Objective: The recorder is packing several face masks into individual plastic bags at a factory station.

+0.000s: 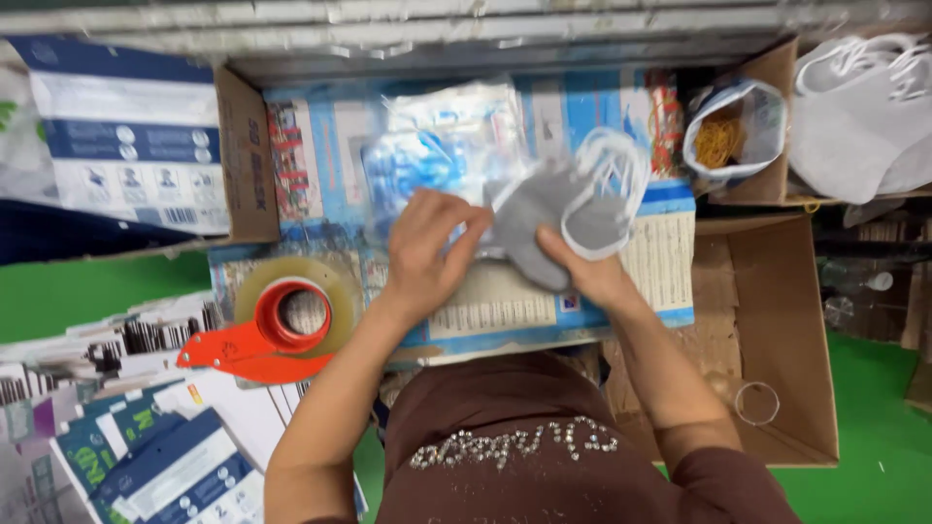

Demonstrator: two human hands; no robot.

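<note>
Hands at a grey face mask and a clear packet.
Left hand [427, 247] presses the clear plastic packet [447, 146]; right hand [587, 272] pinches the grey face mask [539, 218], seemingly soft and light, best held by its edge.

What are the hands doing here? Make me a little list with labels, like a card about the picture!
Left hand: left hand presses on a clear plastic packet
Right hand: right hand pinches a grey face mask with white ear loops
Work surface: flattened blue printed carton
Beside left hand: tape dispenser, orange handle, clear tape roll
Upper right: bag of rubber bands; pile of white masks
Right: open cardboard box
Lower left: stack of flat printed cartons
</note>
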